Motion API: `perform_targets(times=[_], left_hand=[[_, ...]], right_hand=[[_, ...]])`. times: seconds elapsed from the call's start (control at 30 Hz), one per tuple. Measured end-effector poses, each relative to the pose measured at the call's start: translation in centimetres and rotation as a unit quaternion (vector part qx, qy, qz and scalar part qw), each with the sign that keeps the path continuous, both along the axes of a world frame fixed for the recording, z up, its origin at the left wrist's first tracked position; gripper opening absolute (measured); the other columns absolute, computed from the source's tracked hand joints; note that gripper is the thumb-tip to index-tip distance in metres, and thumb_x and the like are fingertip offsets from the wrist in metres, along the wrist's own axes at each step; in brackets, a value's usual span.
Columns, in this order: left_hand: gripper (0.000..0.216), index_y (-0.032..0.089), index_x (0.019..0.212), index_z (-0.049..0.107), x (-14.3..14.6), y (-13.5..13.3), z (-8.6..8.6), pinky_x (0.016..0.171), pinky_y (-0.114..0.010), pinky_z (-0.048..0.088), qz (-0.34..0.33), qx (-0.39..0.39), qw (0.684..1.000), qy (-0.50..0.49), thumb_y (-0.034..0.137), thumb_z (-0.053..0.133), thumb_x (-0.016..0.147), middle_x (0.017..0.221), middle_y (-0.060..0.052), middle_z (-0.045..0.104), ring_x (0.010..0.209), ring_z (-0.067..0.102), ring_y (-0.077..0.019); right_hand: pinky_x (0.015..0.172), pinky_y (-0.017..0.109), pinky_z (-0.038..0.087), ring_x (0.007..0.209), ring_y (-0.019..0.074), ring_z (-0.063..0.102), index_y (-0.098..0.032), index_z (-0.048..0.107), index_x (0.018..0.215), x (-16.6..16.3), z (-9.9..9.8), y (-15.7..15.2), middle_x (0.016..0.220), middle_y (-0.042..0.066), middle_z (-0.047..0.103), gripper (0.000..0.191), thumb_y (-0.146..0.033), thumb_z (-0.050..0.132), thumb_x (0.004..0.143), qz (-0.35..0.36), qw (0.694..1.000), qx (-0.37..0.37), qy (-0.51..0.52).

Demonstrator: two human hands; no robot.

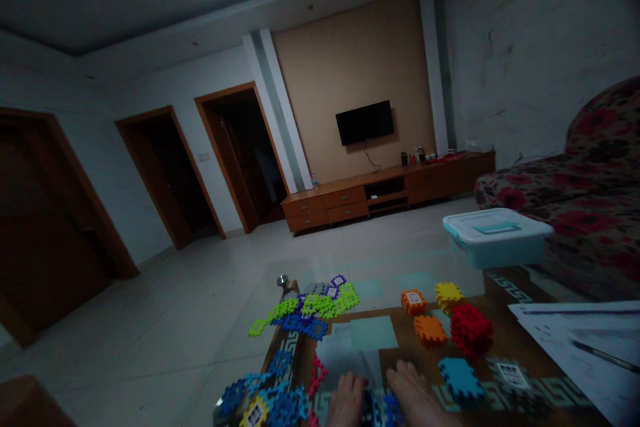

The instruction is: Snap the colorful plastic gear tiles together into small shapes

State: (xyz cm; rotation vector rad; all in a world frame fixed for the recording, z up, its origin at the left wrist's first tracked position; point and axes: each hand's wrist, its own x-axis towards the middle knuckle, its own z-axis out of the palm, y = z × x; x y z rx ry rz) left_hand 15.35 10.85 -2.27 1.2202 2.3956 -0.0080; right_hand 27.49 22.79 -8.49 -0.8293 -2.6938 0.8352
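Observation:
At the bottom edge of the head view, my left hand (347, 401) and my right hand (416, 395) are side by side on the glass table. Dark blue gear-edged interlocking tiles (381, 408) sit between them, with the fingers of both hands closed in around these pieces. Thumbs and lower parts of the hands are partly hidden or cut off. Just left of my left hand lie pink-red tiles (317, 377). Light blue tiles (460, 379) lie beyond my right hand, to its right.
Blue tiles (285, 407) and a yellow tile (255, 411) lie left; lime-green tiles (325, 305) farther back. Orange (430, 330), yellow (449, 295) and red stacks (471, 329) stand right. A lidded box (500, 247), papers (590, 340) and a pen (605, 355) are farther right.

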Motion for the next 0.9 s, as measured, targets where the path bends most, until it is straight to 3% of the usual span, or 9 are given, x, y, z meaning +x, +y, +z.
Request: perform_targets(times=[0.1,0.2,0.33,0.47,0.57,0.67,0.9], left_hand=[[0.062,0.022,0.136,0.05,0.0,-0.5,-0.4,0.109,-0.032,0.033,-0.011,0.021,0.999,-0.023,0.017,0.059,0.076,0.141,-0.008,0.05,0.133,0.04,-0.0239],[0.079,0.019,0.139,0.048,-0.9,-1.9,-0.1,0.111,-0.028,0.029,-0.018,0.07,0.996,-0.044,0.019,0.071,0.064,0.142,-0.009,0.05,0.133,0.042,-0.0237],[0.083,0.021,0.137,0.051,-3.7,-5.9,1.9,0.115,-0.031,0.027,0.0,0.129,0.992,0.005,0.012,0.062,0.056,0.147,-0.01,0.048,0.137,0.039,-0.0256],[0.076,0.032,0.131,0.056,-7.1,-10.2,4.1,0.113,-0.031,0.031,0.042,0.089,0.993,0.07,0.01,0.05,0.059,0.149,-0.001,0.049,0.137,0.042,-0.0211],[0.079,0.032,0.133,0.054,-8.7,-12.0,4.8,0.113,-0.039,0.031,0.027,0.009,0.995,0.094,0.011,0.053,0.056,0.154,-0.003,0.042,0.142,0.036,-0.0256],[0.079,0.032,0.134,0.052,-9.1,-12.4,4.7,0.111,-0.047,0.031,-0.018,-0.015,0.995,0.102,0.013,0.056,0.057,0.154,-0.005,0.042,0.141,0.035,-0.03],[0.063,0.031,0.127,0.056,-9.2,-11.8,4.4,0.108,-0.045,0.031,-0.048,0.01,0.993,0.112,0.014,0.053,0.066,0.138,-0.004,0.055,0.13,0.044,-0.0272]], right_hand=[[0.096,0.042,0.044,0.117,0.0341,0.061,-0.023,0.07,0.107,-0.1,1.2,0.3,0.122,0.014,0.069,0.056,-0.004,0.057,0.056,-0.011,1.0,-0.006,0.021],[0.086,0.032,0.048,0.1,0.025,0.068,-0.023,0.067,0.104,-0.3,4.0,0.5,0.103,0.009,0.074,0.041,-0.006,0.051,0.07,-0.024,0.996,-0.049,0.077],[0.082,0.029,0.047,0.095,0.0228,0.067,-0.019,0.064,0.105,-1.2,6.5,-0.7,0.097,0.007,0.072,0.039,-0.006,0.054,0.07,0.003,0.986,-0.109,0.123],[0.084,0.03,0.045,0.098,0.0238,0.064,-0.02,0.07,0.098,-2.4,5.7,-2.4,0.098,0.004,0.071,0.041,-0.005,0.057,0.062,0.079,0.98,-0.139,0.115],[0.088,0.031,0.042,0.103,0.0245,0.061,-0.02,0.071,0.095,-3.0,4.8,-3.0,0.103,0.005,0.07,0.044,-0.001,0.059,0.057,0.096,0.986,-0.102,0.093],[0.091,0.031,0.04,0.109,0.0244,0.057,-0.021,0.071,0.1,-3.1,4.6,-3.1,0.111,0.006,0.067,0.046,-0.001,0.064,0.059,0.095,0.991,-0.053,0.074],[0.093,0.039,0.037,0.116,0.0316,0.052,-0.032,0.065,0.12,-2.2,3.5,-3.0,0.122,0.004,0.063,0.074,-0.01,0.084,0.052,0.16,0.987,-0.022,0.023]])
